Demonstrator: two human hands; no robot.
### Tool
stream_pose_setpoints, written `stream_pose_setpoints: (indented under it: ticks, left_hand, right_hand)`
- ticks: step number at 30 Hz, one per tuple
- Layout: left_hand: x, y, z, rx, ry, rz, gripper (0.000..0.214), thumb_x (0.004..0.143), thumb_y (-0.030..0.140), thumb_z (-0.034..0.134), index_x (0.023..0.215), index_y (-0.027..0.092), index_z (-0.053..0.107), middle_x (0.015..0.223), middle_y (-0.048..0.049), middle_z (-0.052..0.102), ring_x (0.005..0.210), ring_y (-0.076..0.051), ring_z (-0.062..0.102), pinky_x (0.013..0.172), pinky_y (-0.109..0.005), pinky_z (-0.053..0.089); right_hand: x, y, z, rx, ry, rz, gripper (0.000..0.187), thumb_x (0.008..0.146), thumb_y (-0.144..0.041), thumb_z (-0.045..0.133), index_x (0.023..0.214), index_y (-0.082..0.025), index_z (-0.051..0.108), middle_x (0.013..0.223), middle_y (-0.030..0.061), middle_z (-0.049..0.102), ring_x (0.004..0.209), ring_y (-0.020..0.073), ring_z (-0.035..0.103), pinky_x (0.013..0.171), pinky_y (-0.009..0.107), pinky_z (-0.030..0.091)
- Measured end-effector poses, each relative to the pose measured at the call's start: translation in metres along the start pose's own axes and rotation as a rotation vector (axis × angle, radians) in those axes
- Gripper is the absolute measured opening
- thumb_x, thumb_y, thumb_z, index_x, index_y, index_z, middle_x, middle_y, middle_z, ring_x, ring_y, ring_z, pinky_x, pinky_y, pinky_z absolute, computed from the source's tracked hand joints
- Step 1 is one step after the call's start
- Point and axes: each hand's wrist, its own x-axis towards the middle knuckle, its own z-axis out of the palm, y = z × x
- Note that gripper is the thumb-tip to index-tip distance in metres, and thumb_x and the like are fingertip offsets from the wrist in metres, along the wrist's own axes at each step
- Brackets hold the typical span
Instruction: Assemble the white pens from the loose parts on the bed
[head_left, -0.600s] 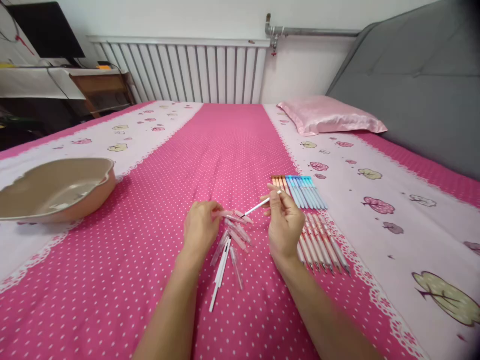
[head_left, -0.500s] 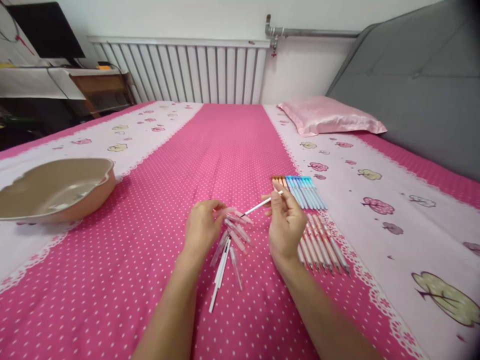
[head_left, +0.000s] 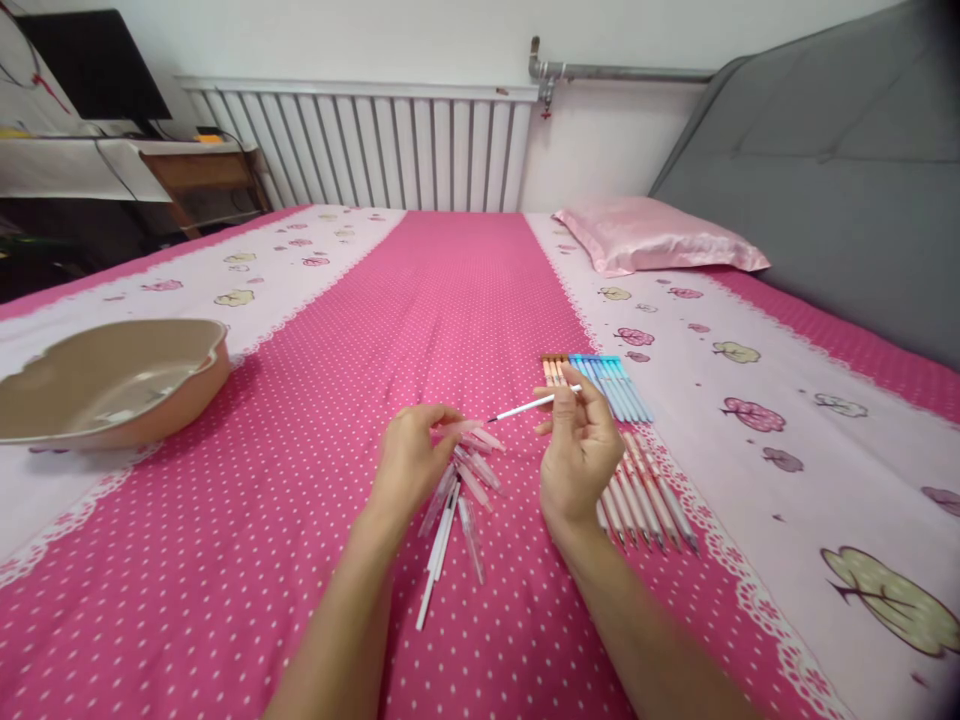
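My right hand (head_left: 577, 460) pinches a white pen refill (head_left: 525, 406) near its right end, and the dark tip points left. Opposite it, my left hand (head_left: 411, 452) is closed on a translucent pink pen barrel (head_left: 466, 427); the fingers partly cover it. Tip and barrel end are close together, with a small gap between them. Below the hands lies a loose pile of clear pinkish pen parts (head_left: 475, 482). Several white refills (head_left: 436, 545) rest on the bed beside the pile. Under and beyond my right hand are pink pens (head_left: 649, 490) in a row.
Blue pens (head_left: 615, 385) and orange-brown pens (head_left: 553, 368) lie side by side behind my right hand. A beige basin (head_left: 172, 405) stands at the left on the pink dotted bedspread (head_left: 300, 560). Farther back are a pink pillow (head_left: 660, 235) and a grey headboard (head_left: 825, 170).
The refill in my right hand has shifted slightly right and up, and lies flatter, its tip now clear of the pile. My left hand has moved slightly right, still holding the barrel.
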Motion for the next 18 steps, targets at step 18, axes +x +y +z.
stream_pose_setpoints:
  ticks: [18]
  left_hand:
    - [-0.0034,0.0081,-0.0007,-0.124,-0.041,0.088,0.023,0.079,0.038,0.055,0.084,0.021,0.07,0.081,-0.0046,0.071,0.075,-0.02,0.063,0.07,-0.029,0.045]
  right_hand:
    - [-0.002,-0.0003,0.0007,0.034,-0.062,0.069,0.043,0.086,-0.033,0.052,0.127,-0.018,0.049,0.088,0.0071,0.068,0.075,0.0148,0.062,0.057,0.026,0.049]
